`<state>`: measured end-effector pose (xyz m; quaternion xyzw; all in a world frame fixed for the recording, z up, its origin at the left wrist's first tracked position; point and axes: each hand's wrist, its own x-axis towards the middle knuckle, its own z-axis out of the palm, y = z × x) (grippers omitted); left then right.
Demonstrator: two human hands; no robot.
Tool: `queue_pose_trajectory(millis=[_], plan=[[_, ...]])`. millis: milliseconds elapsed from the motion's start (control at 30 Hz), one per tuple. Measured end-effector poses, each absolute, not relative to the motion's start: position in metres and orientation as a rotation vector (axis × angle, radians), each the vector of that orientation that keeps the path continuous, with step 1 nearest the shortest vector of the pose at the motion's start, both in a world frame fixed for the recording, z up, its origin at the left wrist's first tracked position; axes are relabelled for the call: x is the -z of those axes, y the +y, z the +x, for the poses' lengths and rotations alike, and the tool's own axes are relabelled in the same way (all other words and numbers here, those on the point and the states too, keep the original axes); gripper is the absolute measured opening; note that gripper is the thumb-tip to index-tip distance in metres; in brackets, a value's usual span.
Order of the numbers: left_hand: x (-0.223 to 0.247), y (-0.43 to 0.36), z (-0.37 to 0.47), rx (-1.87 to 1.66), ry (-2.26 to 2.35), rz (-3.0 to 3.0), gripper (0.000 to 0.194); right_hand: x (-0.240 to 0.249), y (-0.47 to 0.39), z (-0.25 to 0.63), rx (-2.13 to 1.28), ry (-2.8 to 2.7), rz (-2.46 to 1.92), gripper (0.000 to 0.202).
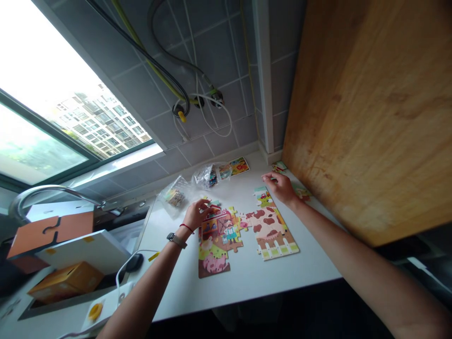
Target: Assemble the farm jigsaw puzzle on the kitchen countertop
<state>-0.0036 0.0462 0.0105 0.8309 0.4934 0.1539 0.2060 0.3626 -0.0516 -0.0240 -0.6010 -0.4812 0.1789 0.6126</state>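
My left hand (196, 214) is at the top left of a partly joined jigsaw puzzle (215, 228) with a red barn, a farmer and pink pigs. Its fingers close on a puzzle piece (213, 210) at the barn's roof. To the right lies a second joined section (270, 223) with a brown-spotted cow and a white fence, meeting the barn section near the cow's head. A gap shows between the two sections below. My right hand (281, 187) hovers by the cow section's top corner, its fingers curled together; whatever they hold, if anything, is hidden.
Clear plastic bags (175, 195) with puzzle pieces and a picture card (235, 167) lie toward the wall. More loose pieces (279, 165) sit by the wooden panel (360, 108) on the right. At left are a faucet (52, 188), boxes (67, 281) and a power strip (106, 308).
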Motion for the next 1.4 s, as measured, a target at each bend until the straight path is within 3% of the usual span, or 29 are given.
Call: queue_pose_trajectory(millis=[367, 567, 700, 867, 1400], plan=[[-0.015, 0.052, -0.003, -0.212, 1.368, 2.552, 0.044, 0.024, -0.052, 0.362, -0.481, -1.096, -1.389, 0.032], [-0.025, 0.071, -0.013, -0.120, 1.325, 2.641, 0.032, 0.026, -0.050, 0.363, -0.479, -1.110, -1.377, 0.030], [-0.031, 0.087, -0.020, -0.040, 1.322, 2.671, 0.037, 0.025, -0.051, 0.363, -0.475, -1.122, -1.382, 0.029], [-0.032, 0.096, -0.025, 0.043, 1.287, 2.719, 0.027, 0.024, -0.051, 0.363, -0.488, -1.122, -1.394, 0.031], [-0.037, 0.106, -0.023, 0.045, 1.471, 2.631, 0.024, 0.014, -0.054, 0.366, -0.454, -0.998, -1.365, 0.033]])
